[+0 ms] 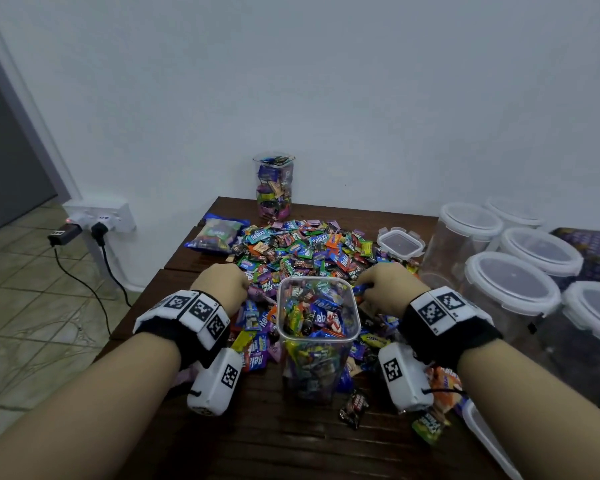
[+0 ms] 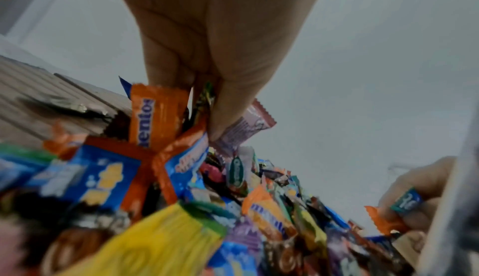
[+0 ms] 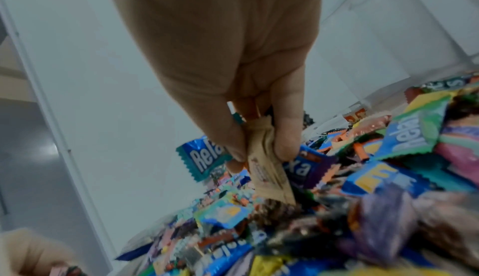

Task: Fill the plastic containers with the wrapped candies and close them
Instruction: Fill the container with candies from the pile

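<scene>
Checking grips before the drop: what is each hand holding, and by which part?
Left hand pinches several wrapped candies by their top edges. Right hand pinches a beige wrapped candy by its upper end.

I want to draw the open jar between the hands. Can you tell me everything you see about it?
The jar is clear plastic, tall, with a rounded-square mouth and no lid on. It stands upright on the brown wooden table, near the front edge of the candy pile. Colourful wrapped candies fill it almost to the rim. The left hand and right hand are at either side of its mouth, gripping candies; whether they touch it is unclear.
</scene>
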Demonstrator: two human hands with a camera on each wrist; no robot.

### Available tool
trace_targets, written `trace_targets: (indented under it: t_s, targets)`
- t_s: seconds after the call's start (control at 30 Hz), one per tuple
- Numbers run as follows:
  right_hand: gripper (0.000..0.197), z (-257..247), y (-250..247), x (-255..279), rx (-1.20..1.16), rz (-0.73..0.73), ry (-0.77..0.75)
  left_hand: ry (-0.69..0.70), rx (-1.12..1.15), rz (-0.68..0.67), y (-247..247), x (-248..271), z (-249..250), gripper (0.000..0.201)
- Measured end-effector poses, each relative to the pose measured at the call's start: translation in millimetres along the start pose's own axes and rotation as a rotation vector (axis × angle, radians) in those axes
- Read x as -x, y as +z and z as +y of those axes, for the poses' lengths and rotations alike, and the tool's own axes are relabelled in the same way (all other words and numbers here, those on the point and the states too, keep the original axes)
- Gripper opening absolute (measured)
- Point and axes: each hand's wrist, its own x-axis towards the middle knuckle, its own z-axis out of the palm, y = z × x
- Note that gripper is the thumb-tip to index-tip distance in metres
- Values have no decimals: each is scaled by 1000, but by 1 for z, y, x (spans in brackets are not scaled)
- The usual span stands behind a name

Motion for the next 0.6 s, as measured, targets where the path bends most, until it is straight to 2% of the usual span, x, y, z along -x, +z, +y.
trace_targets:
  t_s: [0.2,0.47,0.6]
  targets:
    - [19,5,-18,16,-320,138,-9,8,186,144,-9,4,-5,20]
    - [21,-5,-49,41,-670,301,-131,38,344,333,-35,19,3,24]
    - [22,-15,-57,53,-788,318,-213,55,473,406,-39,24,6,22]
